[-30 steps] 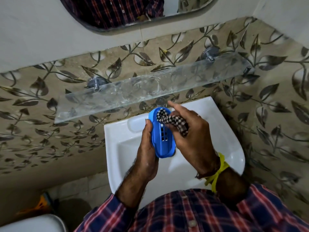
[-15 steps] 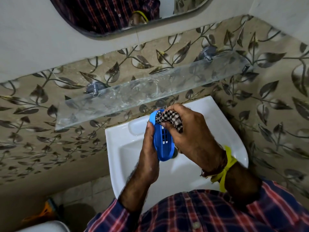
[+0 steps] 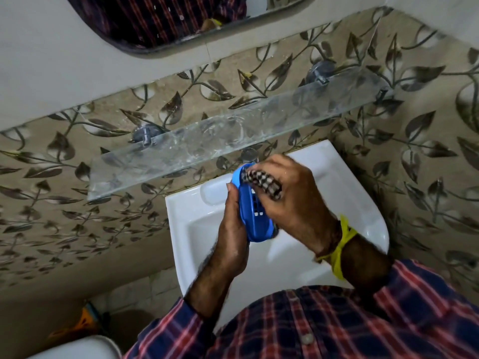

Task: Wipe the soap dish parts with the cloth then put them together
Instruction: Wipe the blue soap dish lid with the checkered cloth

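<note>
over the white sink (image 3: 363, 203), head view: my left hand (image 3: 232, 229) grips the blue soap dish part (image 3: 252, 216), thumb on its near left edge, holding it upright on its long axis above the basin. slotted openings show on the face turned toward me. my right hand (image 3: 295, 203) has its fingers curled round the checked cloth (image 3: 263, 181) and presses it against the upper end of the part. cloth bunched, black-and-white pattern, partly hidden under my fingers. yellow band (image 3: 339, 244) at my right wrist. plaid sleeves at both forearms. glass shelf (image 3: 207, 143) on the leaf-patterned wall (image 3: 77, 203) just above the sink. mirror edge (image 3: 145, 47) at top. frame slightly blurred at the hands.
</note>
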Action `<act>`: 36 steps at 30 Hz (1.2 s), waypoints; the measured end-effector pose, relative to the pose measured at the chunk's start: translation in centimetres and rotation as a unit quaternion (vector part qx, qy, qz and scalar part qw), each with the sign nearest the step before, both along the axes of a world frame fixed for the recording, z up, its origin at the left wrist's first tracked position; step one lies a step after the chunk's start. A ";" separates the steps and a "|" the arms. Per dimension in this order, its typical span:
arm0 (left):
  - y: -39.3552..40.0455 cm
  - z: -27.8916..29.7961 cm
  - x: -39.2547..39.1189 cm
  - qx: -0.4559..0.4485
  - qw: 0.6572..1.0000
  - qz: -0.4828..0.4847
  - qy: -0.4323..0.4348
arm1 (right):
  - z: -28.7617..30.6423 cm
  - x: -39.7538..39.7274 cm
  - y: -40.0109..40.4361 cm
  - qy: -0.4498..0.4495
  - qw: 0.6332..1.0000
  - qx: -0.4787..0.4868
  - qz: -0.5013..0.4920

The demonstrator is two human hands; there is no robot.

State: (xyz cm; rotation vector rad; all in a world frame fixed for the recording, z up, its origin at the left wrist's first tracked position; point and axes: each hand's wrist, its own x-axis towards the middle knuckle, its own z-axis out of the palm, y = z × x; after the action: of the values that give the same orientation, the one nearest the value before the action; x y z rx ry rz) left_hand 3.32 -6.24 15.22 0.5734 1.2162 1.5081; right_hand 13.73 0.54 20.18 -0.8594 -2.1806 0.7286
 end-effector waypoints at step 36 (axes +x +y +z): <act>1.7 1.3 -2.4 0.002 0.996 0.054 -0.069 | -2.3 3.0 -1.5 -0.037 0.990 0.087 0.104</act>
State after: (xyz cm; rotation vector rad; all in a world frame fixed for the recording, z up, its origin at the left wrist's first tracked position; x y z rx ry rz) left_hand 0.91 -4.56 16.54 0.4045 1.1518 1.6138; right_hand 16.74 -0.93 17.87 -0.5848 -2.3856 0.6022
